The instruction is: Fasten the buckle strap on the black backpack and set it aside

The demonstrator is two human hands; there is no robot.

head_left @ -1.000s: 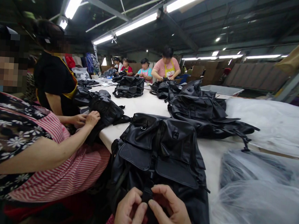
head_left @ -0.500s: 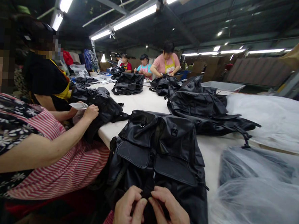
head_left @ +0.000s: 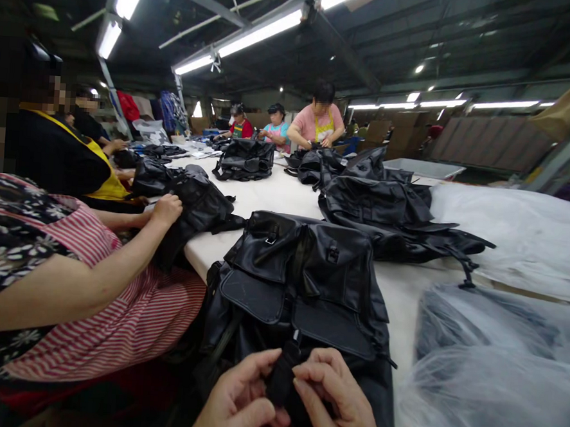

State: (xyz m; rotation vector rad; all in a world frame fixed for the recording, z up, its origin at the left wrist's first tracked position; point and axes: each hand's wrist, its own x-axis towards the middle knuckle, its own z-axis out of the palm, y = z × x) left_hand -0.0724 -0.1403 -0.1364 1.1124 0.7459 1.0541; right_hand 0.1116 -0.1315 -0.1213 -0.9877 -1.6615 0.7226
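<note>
A black leather-look backpack (head_left: 305,273) lies on the white table (head_left: 276,197) in front of me, its flap pockets facing up and its near end hanging over the table edge. At the bottom of the view my left hand (head_left: 235,404) and my right hand (head_left: 338,403) pinch a black strap (head_left: 279,377) of this backpack between thumbs and fingers. Both hands are closed on the strap, touching each other around it.
A person in a red striped apron (head_left: 128,326) sits close on my left, a hand on another black bag (head_left: 199,202). More black bags (head_left: 382,206) are stacked further along. Clear plastic bags (head_left: 492,368) lie at right. Several other workers stand at the far end.
My hands have shifted slightly and lifted the strap a little higher. The neighbour's hand moved left along the other bag, and the view turned a little left.
</note>
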